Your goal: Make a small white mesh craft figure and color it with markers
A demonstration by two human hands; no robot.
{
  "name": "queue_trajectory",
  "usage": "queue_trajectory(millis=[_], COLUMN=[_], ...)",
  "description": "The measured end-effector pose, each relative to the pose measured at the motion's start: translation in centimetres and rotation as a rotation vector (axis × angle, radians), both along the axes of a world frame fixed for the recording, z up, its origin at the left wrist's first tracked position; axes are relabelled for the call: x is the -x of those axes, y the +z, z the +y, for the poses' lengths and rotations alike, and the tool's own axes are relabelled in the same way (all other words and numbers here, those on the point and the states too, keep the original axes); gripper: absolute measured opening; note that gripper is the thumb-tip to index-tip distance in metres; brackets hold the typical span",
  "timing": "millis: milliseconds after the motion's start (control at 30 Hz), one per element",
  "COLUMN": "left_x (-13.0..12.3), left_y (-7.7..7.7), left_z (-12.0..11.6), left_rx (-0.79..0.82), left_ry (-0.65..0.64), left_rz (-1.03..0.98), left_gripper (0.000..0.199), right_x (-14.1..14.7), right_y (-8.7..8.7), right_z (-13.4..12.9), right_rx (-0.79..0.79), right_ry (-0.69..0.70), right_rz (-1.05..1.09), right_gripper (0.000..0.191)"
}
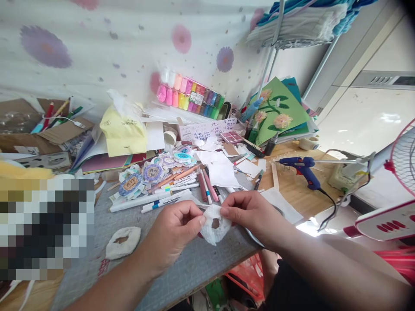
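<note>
Between my two hands, above the front part of the grey cutting mat (155, 276), is a white ring-shaped piece (214, 235) with a ragged hole showing brown in its middle. It looks like paper or soft clay; I cannot tell which. My left hand (177, 235) pinches its left edge between thumb and fingers. At its upper right edge, my right hand (249, 211) pinches it the same way. A second white ring-shaped piece (129, 242) with a similar brown hole lies on the mat, left of my left forearm.
Acrylic markers (171, 199) and round purple and blue paper flowers (152, 172) crowd the mat behind my hands. A blue glue gun (303, 166) rests at the right, near a pink fan (385, 224). Colourful clay packs (191, 97) lean at the back. A cardboard box (22, 140) stands far left.
</note>
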State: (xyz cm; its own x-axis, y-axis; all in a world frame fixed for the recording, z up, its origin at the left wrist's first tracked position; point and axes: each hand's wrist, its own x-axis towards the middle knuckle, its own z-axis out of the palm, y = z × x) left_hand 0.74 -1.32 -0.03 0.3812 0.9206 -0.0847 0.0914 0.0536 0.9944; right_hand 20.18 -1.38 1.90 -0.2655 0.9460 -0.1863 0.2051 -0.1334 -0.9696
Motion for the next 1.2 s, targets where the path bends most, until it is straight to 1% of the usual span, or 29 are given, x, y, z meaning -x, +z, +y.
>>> queue_trajectory(millis=[133,200,367,467,700,767,900,967,1100,1200], left_x=[0.27,0.39,0.43,0.29,0.04,0.07,0.18,0.16,-0.13,-0.38], left_y=[-0.26,-0.32,-0.29,-0.16,-0.18,-0.2,-0.05,0.12,0.45,0.52], left_z=[0.14,0.24,0.4,0.37,0.23,0.27,0.39,0.37,0.17,0.09], left_rx=[0.032,0.038,-0.011,-0.005,-0.036,-0.022,0.069,0.024,-0.142,-0.156], left_ry=[-0.082,-0.104,-0.061,-0.053,0.011,-0.002,-0.032,-0.022,0.016,0.05], left_rz=[-0.116,-0.134,-0.043,-0.029,0.038,0.019,-0.103,-0.052,0.14,0.209], left_gripper=[0.018,0.02,0.025,0.025,0.022,0.022,0.027,0.027,0.024,0.023], right_x=[0.24,0.31,0.46,0.51,0.63,0.64,0.66,0.72,0.91,1.0], right_y=[0.21,0.38,0.68,0.71,0.18,0.17,0.39,0.41,0.12,-0.15], right_z=[0.11,0.13,0.08,-0.04,-0.01,0.1,0.15,0.12,0.15,0.23], right_rx=[0.034,0.035,0.001,-0.03,-0.095,-0.094,-0.073,-0.079,-0.076,-0.071], right_ry=[-0.017,-0.005,0.029,0.041,0.031,0.034,0.037,0.037,0.038,0.049], right_rz=[0.038,0.029,-0.064,-0.112,-0.22,-0.223,-0.217,-0.229,-0.233,-0.215], right_gripper=[0.021,0.02,0.018,0.018,0.021,0.021,0.02,0.021,0.021,0.02])
